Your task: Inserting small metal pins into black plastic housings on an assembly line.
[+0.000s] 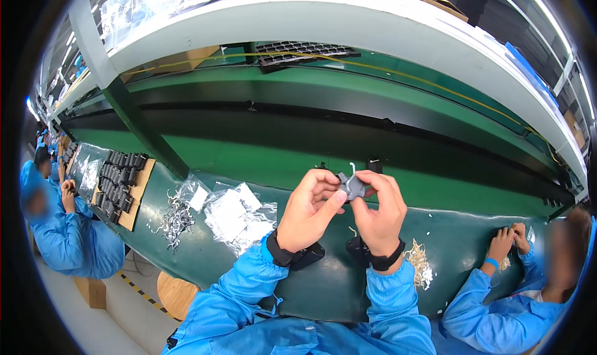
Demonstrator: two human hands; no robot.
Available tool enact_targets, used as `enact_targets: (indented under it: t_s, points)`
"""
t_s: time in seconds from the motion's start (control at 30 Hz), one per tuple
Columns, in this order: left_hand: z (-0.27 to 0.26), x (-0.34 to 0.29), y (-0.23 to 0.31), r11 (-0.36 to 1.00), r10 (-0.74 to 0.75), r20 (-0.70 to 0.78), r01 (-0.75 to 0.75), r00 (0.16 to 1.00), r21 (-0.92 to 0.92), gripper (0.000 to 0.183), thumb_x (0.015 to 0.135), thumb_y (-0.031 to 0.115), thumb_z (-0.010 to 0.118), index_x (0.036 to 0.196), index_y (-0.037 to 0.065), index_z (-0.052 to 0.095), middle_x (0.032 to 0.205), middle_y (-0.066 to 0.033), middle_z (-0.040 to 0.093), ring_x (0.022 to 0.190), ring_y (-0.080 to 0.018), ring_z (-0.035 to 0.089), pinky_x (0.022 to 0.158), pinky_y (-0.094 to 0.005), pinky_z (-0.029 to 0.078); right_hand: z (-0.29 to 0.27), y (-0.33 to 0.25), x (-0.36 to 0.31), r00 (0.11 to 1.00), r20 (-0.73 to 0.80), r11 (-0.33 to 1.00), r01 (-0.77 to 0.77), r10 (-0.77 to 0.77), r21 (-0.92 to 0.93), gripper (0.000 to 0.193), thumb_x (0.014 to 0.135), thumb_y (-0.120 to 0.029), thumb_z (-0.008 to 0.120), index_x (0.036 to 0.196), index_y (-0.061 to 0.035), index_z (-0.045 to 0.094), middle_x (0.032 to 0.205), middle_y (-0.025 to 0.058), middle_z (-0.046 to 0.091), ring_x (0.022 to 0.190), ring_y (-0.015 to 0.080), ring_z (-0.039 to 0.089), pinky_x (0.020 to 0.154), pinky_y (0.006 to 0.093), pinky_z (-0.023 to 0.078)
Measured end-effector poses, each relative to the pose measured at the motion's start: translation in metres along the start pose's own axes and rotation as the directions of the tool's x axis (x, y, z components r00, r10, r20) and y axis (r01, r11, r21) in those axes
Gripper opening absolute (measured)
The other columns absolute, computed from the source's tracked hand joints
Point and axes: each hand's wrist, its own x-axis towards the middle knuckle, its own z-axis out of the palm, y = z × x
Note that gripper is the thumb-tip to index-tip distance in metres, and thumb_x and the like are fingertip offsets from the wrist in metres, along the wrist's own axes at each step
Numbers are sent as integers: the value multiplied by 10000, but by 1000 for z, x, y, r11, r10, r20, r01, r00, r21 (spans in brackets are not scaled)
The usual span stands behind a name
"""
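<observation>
A small dark grey plastic part point(355, 189) is held up between both hands over the green bench. A thin pale strip point(352, 168), curved at its end, stands up from it. My left hand point(313, 207) pinches the part from the left with thumb and fingers. From the other side, my right hand point(381, 210) grips it the same way. The fingers hide much of its shape. Just beyond the fingertips lies a small black piece point(374, 164). Black box-shaped things point(308, 256) show by my wristbands; whether they are attached is unclear.
Left on the bench are clear plastic bags point(233, 213), a pile of grey-and-white pieces point(178, 220) and cardboard bearing rows of black parts point(118, 179). Cream strips point(420, 263) lie to the right. Co-workers in blue sit at both sides. A white shelf point(323, 13) spans overhead.
</observation>
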Motion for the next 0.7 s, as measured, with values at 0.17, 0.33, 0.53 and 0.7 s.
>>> enact_targets:
  t_s: [0.17, 0.33, 0.53, 0.7]
  points:
    - [1, -12, 20, 999, 34, -27, -35, 999, -31, 227, 991, -28, 605, 1167, 16, 468, 1128, -129, 648, 1038, -158, 667, 853, -323, 594, -7, -9, -1, 994, 96, 974, -65, 45, 217, 483, 757, 97, 730, 1227, 8, 666, 1154, 144, 711, 1002, 232, 687, 785, 302, 562]
    - [0, -18, 28, 952, 161, -3, -155, 987, 264, 158, 974, -59, 602, 1108, -26, 525, 1055, -107, 655, 977, -137, 670, 887, -329, 598, -11, -16, -2, 940, 262, 785, -328, 218, 526, 468, 844, 45, 743, 1295, 40, 617, 1242, 156, 654, 1101, 210, 658, 872, 314, 543]
    - [-3, -18, 33, 902, 186, 92, -207, 978, 379, 85, 977, -59, 599, 1061, -62, 603, 1049, -105, 656, 943, -138, 678, 786, -301, 619, -6, -15, -6, 947, 170, 835, -320, 272, 448, 221, 877, 20, 753, 1092, 26, 701, 1153, 139, 678, 979, 181, 679, 782, 293, 567]
    - [-2, -19, 38, 943, 145, 79, -162, 986, 289, 101, 991, -52, 581, 1085, -63, 615, 1051, -104, 643, 896, -133, 677, 748, -290, 617, -5, -21, -4, 988, 108, 954, -137, 112, 265, 127, 870, 17, 758, 991, 6, 720, 1086, 133, 696, 911, 177, 681, 741, 285, 565]
